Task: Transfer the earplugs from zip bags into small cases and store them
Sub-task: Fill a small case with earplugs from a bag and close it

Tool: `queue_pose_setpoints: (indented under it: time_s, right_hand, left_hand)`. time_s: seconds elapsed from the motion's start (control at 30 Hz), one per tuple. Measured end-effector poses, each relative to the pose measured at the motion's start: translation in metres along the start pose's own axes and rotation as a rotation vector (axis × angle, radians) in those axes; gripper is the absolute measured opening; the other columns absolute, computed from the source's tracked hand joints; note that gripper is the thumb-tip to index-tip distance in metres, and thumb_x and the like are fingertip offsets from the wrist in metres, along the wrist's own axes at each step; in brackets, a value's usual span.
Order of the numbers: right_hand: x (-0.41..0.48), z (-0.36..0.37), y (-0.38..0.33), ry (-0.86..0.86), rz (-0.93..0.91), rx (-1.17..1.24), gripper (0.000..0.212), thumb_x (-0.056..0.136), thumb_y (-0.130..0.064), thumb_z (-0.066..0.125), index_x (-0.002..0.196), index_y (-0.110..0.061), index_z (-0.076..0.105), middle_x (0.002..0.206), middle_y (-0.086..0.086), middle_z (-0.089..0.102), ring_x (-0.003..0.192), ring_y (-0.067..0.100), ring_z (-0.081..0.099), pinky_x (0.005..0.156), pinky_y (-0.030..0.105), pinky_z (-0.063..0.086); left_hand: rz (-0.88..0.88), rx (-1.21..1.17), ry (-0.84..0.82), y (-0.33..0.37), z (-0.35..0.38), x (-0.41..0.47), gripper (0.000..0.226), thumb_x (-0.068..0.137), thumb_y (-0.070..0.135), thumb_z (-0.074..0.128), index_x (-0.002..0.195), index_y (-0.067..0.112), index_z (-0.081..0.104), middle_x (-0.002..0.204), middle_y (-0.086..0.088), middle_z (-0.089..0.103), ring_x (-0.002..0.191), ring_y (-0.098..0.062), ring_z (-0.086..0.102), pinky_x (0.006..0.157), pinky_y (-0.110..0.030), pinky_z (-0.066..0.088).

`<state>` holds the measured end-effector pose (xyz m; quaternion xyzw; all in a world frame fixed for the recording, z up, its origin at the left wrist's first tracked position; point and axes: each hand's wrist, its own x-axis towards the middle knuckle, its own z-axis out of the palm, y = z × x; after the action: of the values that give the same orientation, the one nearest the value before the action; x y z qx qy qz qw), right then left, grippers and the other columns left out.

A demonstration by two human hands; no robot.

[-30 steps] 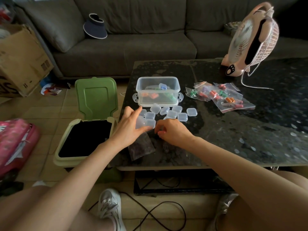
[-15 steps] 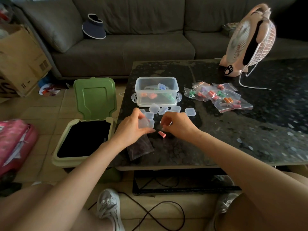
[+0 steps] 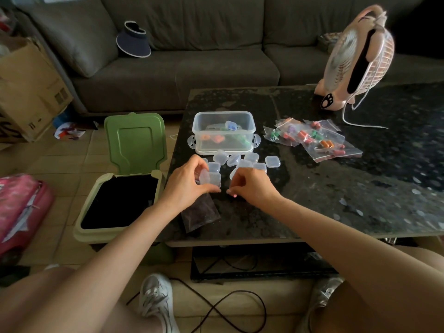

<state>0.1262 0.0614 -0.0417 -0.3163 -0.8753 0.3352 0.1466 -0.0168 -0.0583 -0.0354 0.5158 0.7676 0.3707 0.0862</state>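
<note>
Right hand [image 3: 252, 188] has dropped onto the pink earplug [image 3: 233, 195] that lay loose on the table [image 3: 336, 188], fingertips now pinching it, left hand [image 3: 187, 188] just beside gripping an open case [image 3: 211, 178] above an empty bag [image 3: 200, 212], spare cases [image 3: 249, 159] behind, then box [image 3: 224, 133] with coloured earplugs inside, full bags [image 3: 312, 138] right of it.

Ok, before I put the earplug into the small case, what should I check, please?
1. Left hand holds the small case: ok.
2. Case lid open: ok, it looks open.
3. Case empty inside: cannot tell.
4. Right hand pinches a pink earplug: ok.
5. Storage box open on top: ok.
6. Bin open for the empty bag: ok.
</note>
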Motion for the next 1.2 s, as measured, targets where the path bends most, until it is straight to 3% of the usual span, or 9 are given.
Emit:
queue_pose_setpoints:
  time_s: [0.13, 0.23, 0.43, 0.57, 0.67, 0.77, 0.93, 1.07, 1.2]
  right_hand:
    - [-0.001, 0.001, 0.004, -0.065, -0.080, -0.119, 0.032, 0.082, -0.018, 0.070, 0.066, -0.025, 0.043, 0.082, 0.000, 0.057, 0.075, 0.015, 0.059, 0.065, 0.026, 0.045]
    - [-0.002, 0.002, 0.006, -0.058, -0.140, -0.163, 0.040, 0.083, -0.016, 0.068, 0.063, -0.029, 0.036, 0.079, -0.003, 0.049, 0.071, 0.015, 0.049, 0.060, 0.019, 0.034]
    - [0.008, -0.014, -0.006, 0.078, -0.217, 0.058, 0.014, 0.080, -0.012, 0.072, 0.082, -0.010, 0.059, 0.085, 0.002, 0.063, 0.074, 0.015, 0.056, 0.068, 0.025, 0.050]
    - [0.003, -0.014, -0.017, 0.035, -0.344, 0.078, 0.012, 0.080, -0.009, 0.072, 0.086, -0.006, 0.062, 0.084, -0.002, 0.063, 0.075, 0.010, 0.058, 0.064, 0.009, 0.046]
    - [0.001, -0.006, -0.016, 0.007, -0.384, 0.002, 0.013, 0.080, -0.010, 0.070, 0.090, -0.006, 0.064, 0.088, 0.003, 0.065, 0.080, 0.016, 0.059, 0.066, 0.020, 0.049]
    - [0.002, -0.005, -0.015, 0.032, -0.391, -0.036, 0.014, 0.082, -0.012, 0.070, 0.094, -0.007, 0.065, 0.092, 0.006, 0.066, 0.084, 0.019, 0.059, 0.071, 0.029, 0.053]
    - [0.001, -0.010, -0.017, 0.129, -0.304, -0.036, 0.020, 0.082, -0.020, 0.071, 0.100, -0.013, 0.067, 0.102, 0.002, 0.060, 0.088, 0.012, 0.056, 0.076, 0.023, 0.051]
    - [0.004, -0.017, -0.020, -0.075, -0.011, 0.372, 0.018, 0.089, -0.010, 0.061, 0.108, -0.009, 0.061, 0.093, 0.011, 0.067, 0.072, 0.013, 0.065, 0.067, 0.023, 0.057]
    - [0.000, -0.021, -0.027, -0.216, 0.145, 0.804, 0.021, 0.095, -0.008, 0.050, 0.115, -0.002, 0.055, 0.084, 0.018, 0.066, 0.069, 0.025, 0.068, 0.065, 0.033, 0.059]
  left_hand:
    - [-0.054, -0.068, -0.030, 0.000, -0.003, -0.001, 0.058, 0.056, 0.051, 0.075, 0.095, 0.020, 0.045, 0.101, -0.004, 0.066, 0.075, -0.019, 0.068, 0.074, -0.044, 0.055]
    - [-0.059, -0.166, -0.071, 0.000, -0.003, -0.002, 0.050, 0.062, 0.033, 0.080, 0.094, 0.022, 0.044, 0.102, -0.003, 0.067, 0.078, -0.020, 0.069, 0.078, -0.043, 0.055]
    - [-0.076, -0.240, -0.128, 0.000, -0.001, -0.004, 0.046, 0.065, 0.019, 0.082, 0.090, 0.030, 0.044, 0.101, 0.003, 0.068, 0.085, -0.013, 0.068, 0.071, -0.027, 0.052]
    - [-0.108, -0.322, -0.129, 0.004, -0.001, -0.004, 0.047, 0.061, 0.030, 0.081, 0.091, 0.032, 0.045, 0.102, 0.001, 0.068, 0.090, -0.015, 0.068, 0.079, -0.032, 0.055]
    - [-0.096, -0.364, -0.124, 0.009, -0.002, -0.004, 0.051, 0.054, 0.045, 0.075, 0.093, 0.031, 0.046, 0.102, -0.003, 0.067, 0.092, -0.015, 0.068, 0.082, -0.032, 0.055]
    - [-0.082, -0.394, -0.126, 0.010, -0.001, -0.005, 0.050, 0.054, 0.040, 0.075, 0.095, 0.030, 0.047, 0.105, -0.005, 0.066, 0.092, -0.016, 0.069, 0.087, -0.038, 0.054]
    - [-0.075, -0.440, -0.101, 0.012, -0.003, -0.005, 0.056, 0.056, 0.039, 0.077, 0.102, 0.021, 0.051, 0.108, -0.006, 0.065, 0.091, -0.017, 0.069, 0.089, -0.043, 0.054]
    - [-0.068, -0.405, -0.047, 0.015, -0.003, -0.006, 0.051, 0.063, 0.038, 0.077, 0.104, 0.017, 0.055, 0.107, 0.002, 0.064, 0.085, -0.017, 0.069, 0.081, -0.044, 0.056]
    - [0.003, -0.263, 0.000, 0.009, 0.000, -0.003, 0.035, 0.071, 0.014, 0.079, 0.098, 0.023, 0.058, 0.113, -0.006, 0.060, 0.087, -0.023, 0.064, 0.078, -0.045, 0.054]
